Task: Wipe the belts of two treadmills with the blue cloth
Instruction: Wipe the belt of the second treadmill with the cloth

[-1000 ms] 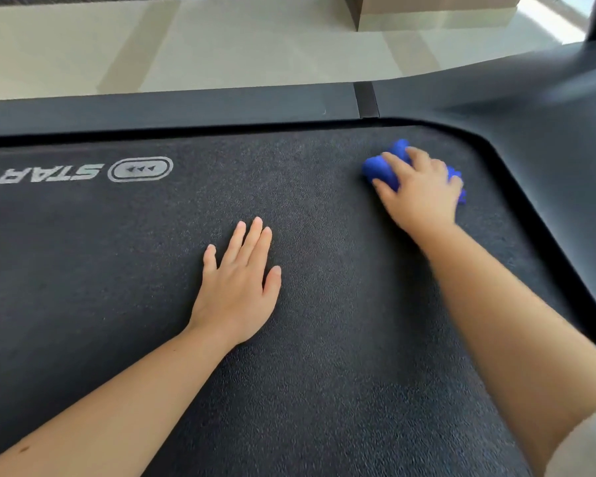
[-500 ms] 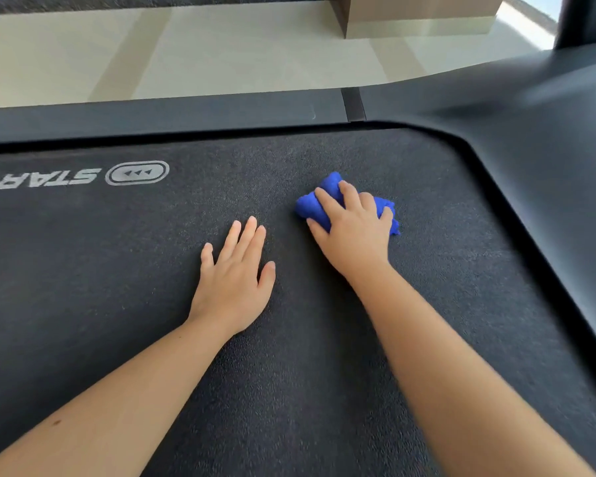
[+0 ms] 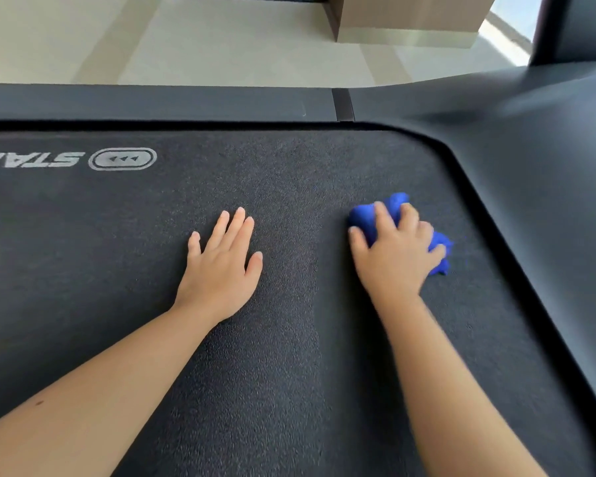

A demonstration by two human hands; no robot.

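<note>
The left hand (image 3: 221,270) lies flat on the dark belt (image 3: 289,373) of the treadmill, palm down, with the fingers straight and close together, and it holds nothing. It has stayed at about the same place on the belt as half a second ago and one second ago.

The right hand (image 3: 396,256) presses the blue cloth (image 3: 367,216) on the belt. Its fingers (image 3: 381,215) are bent over the bunched cloth and grip it from above; blue folds show in front of the fingers and at the right side of the hand. The outline of this hand and of the cloth is a little blurred.

Half a second ago the cloth was close to the left hand, near the middle of the belt. Now it is well apart from the left hand and nearer to the curved right border of the belt, beside the dark front cover (image 3: 547,173). One second ago it was farther from the person, close to the rounded corner of the belt; now it is nearer to the person than that.

The white logo (image 3: 123,159) on the belt is at the far left. Behind the belt runs the dark side rail (image 3: 152,101), and beyond it the pale floor (image 3: 221,36) with a brown box (image 3: 410,12).
</note>
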